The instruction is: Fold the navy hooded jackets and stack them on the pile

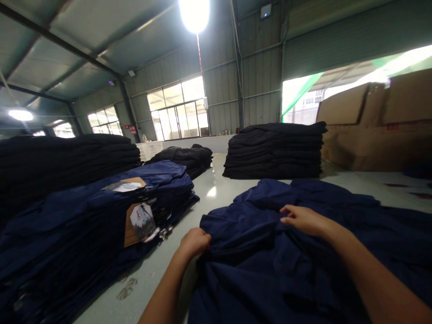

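Note:
A dark navy garment lies spread and rumpled on the pale table in front of me. My left hand is closed on the garment's left edge, its fingers tucked into the cloth. My right hand rests on top of the garment near its middle, fingers curled and pinching a fold of fabric.
A stack of folded navy garments with cardboard hang tags stands at my left. Taller black stacks sit at far left, at the back centre and at the back right. Cardboard boxes line the right side.

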The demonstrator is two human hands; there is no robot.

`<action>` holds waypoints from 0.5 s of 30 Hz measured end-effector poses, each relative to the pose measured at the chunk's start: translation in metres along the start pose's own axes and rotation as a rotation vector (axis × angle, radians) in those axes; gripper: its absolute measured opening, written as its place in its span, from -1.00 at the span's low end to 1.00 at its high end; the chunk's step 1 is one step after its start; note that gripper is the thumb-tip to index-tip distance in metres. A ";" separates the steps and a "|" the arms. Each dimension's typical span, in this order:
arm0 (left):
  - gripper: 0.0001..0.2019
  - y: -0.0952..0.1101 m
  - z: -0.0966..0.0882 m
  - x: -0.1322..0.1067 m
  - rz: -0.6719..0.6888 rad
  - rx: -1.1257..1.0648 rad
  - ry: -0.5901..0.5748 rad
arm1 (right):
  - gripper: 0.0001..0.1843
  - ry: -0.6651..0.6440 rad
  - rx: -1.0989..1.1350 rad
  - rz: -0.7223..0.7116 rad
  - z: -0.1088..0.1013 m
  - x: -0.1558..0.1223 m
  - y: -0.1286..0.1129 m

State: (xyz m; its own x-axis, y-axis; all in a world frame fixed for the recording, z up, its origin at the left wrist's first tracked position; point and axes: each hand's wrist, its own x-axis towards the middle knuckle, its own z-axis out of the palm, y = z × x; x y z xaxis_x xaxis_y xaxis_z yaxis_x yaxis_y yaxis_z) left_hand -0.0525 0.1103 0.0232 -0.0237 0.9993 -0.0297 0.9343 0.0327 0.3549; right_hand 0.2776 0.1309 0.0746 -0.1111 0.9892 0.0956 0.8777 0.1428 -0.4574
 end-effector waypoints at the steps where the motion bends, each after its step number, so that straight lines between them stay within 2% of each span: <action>1: -0.70 0.000 0.002 0.002 -0.001 0.000 0.071 | -0.76 -0.077 -0.010 0.043 0.001 -0.002 0.002; 3: -0.58 0.001 0.010 0.006 0.062 -0.011 0.228 | -0.82 -0.191 -0.050 0.088 0.008 -0.005 0.000; 5: -0.40 0.002 0.020 0.009 0.173 -0.012 0.283 | -0.93 -0.201 -0.072 0.060 0.013 -0.007 -0.008; 6: -0.31 0.002 0.025 0.010 0.219 0.002 0.263 | -0.87 -0.157 -0.074 0.031 0.012 -0.008 -0.014; 8: -0.23 0.001 0.030 0.011 0.248 0.068 0.193 | -0.66 0.039 -0.121 -0.026 0.006 -0.008 -0.023; 10: -0.26 0.001 0.030 0.009 0.199 0.144 0.213 | -0.52 0.279 -0.205 -0.071 -0.004 -0.008 -0.026; 11: -0.30 0.001 0.028 0.008 0.163 0.169 0.257 | -0.50 0.353 -0.226 -0.096 -0.009 -0.007 -0.024; 12: -0.34 0.002 0.025 0.006 0.130 0.176 0.310 | -0.51 0.377 -0.220 -0.119 -0.013 -0.005 -0.020; 15: -0.58 0.010 0.019 0.003 0.134 0.100 0.406 | -0.60 0.271 -0.114 -0.087 -0.012 0.006 0.002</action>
State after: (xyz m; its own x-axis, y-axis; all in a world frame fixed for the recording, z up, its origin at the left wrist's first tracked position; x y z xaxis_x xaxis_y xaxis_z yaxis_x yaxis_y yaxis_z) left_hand -0.0365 0.1131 0.0093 -0.0196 0.9216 0.3876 0.9680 -0.0795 0.2379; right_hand 0.2840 0.1368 0.0850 -0.0730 0.9264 0.3694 0.9187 0.2066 -0.3365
